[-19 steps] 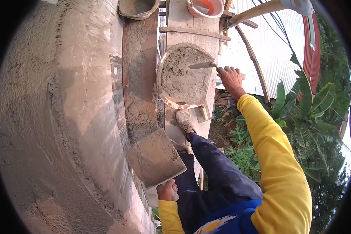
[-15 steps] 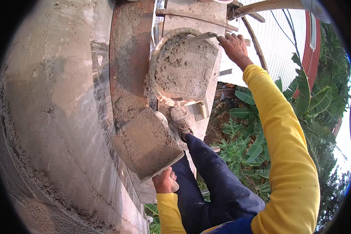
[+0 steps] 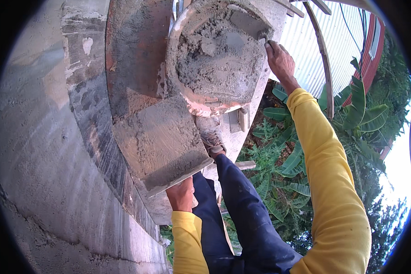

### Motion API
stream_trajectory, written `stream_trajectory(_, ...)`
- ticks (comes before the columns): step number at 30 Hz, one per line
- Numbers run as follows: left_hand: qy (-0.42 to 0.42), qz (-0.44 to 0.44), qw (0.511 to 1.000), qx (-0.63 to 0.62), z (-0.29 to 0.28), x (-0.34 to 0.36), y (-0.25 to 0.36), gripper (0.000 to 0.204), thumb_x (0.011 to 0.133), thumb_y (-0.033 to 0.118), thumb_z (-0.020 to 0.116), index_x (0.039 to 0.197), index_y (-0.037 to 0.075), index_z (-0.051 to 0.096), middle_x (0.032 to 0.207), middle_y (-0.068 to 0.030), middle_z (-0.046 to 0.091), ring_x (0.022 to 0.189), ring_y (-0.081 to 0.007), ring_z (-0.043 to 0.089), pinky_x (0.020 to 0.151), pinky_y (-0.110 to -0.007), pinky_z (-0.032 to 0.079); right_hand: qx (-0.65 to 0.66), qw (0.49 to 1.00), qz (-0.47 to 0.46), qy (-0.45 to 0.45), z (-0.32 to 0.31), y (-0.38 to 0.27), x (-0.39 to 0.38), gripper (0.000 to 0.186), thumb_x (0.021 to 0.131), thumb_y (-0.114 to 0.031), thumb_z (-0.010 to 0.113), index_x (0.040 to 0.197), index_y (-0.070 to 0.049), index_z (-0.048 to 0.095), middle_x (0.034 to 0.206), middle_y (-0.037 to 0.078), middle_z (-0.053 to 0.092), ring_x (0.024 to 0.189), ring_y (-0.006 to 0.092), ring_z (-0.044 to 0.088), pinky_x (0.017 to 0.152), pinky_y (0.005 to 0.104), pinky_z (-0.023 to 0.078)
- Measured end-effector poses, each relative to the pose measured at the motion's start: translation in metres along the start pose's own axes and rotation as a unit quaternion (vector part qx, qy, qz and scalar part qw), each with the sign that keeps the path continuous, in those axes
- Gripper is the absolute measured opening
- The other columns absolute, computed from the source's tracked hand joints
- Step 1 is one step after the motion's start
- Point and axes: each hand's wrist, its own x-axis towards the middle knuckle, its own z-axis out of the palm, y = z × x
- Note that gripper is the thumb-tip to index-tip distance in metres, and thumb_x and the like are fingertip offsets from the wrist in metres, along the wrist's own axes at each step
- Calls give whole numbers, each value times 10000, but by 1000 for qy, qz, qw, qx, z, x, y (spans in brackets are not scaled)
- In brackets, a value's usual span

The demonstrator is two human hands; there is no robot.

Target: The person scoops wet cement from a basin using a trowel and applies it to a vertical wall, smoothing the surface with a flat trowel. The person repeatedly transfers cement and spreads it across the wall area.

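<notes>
Here at the bottom of the frame your dark trousers [image 3: 251, 196] run up between two yellow sleeves [image 3: 335, 169], knit cloth creased at the elbow. Your left hand [image 3: 181, 194], lower centre, is closed beneath the near edge of a square board [image 3: 164, 141], holding it up; the board hides most of those fingers. And the board sits tilted at centre left, flat-faced, smeared with grey mortar, rough ridges toward one side, its edge thin and pale.

Just above it, a crusted shoe [image 3: 210, 132] pokes out, with a small wooden block [image 3: 243, 119] to its right.

Now up to the round tub [image 3: 197, 107], upper centre, its rim caked and pinkish at the bottom. Inside, the mortar [image 3: 214, 55] is lumpy on the left, smoother on the right. Your right hand [image 3: 281, 63], upper right of centre, has its fingers curled around the handle of a trowel [image 3: 247, 23], the flat blade down on the mix and coated grey.

Left of the tub runs a reddish-brown plank [image 3: 139, 50]; the streaked, gritty wall [image 3: 68, 169] fills the left. Farther off, broad green leaves [image 3: 358, 105] and ribbed pale sheeting [image 3: 306, 68] at right.
</notes>
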Motion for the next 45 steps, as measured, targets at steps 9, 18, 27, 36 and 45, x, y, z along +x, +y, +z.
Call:
stream_trajectory(9, -16, -10, 993, 119, 0, 6, 3, 270, 943, 166, 784, 1088, 16, 613, 749, -7, 574, 513, -83, 456, 457, -273, 367, 12, 975, -221, 31, 59, -59, -62, 320, 1020, -422, 639, 1183, -157, 713, 1014, 85, 710, 1033, 301, 697, 899, 467, 554)
stream_trajectory(18, -16, -20, 996, 87, -2, 1, 14, 354, 931, 107, 786, 1205, 14, 582, 776, -6, 566, 519, -78, 446, 465, -260, 370, 86, 978, 189, 0, 29, 73, -55, 496, 1085, -515, 465, 1290, -120, 683, 1110, 208, 756, 1097, 442, 696, 930, 531, 530)
stream_trajectory(27, -42, -12, 992, 121, -6, 5, 14, 400, 942, 98, 764, 1276, 11, 564, 824, -14, 574, 547, -64, 438, 477, -250, 375, 137, 986, 33, -85, 84, -56, -146, 395, 1071, -447, 540, 1197, -96, 668, 1106, 234, 727, 1015, 464, 702, 873, 560, 548)
stream_trajectory(36, -26, 34, 985, 165, -18, 8, 5, 349, 931, 76, 750, 1236, -27, 613, 959, -74, 657, 756, -134, 596, 668, -289, 495, 112, 981, 150, -53, 73, 5, -93, 492, 1086, -507, 463, 1207, -78, 671, 1039, 259, 746, 1037, 469, 707, 882, 558, 543)
stream_trajectory(45, -47, 34, 980, 193, -26, 14, -5, 357, 889, 48, 737, 1212, -72, 643, 1196, -124, 695, 1087, -233, 632, 1007, -360, 471, 280, 923, 22, -262, 110, -117, -115, 493, 1070, -499, 490, 1155, -42, 656, 983, 317, 714, 1004, 527, 676, 881, 590, 518)
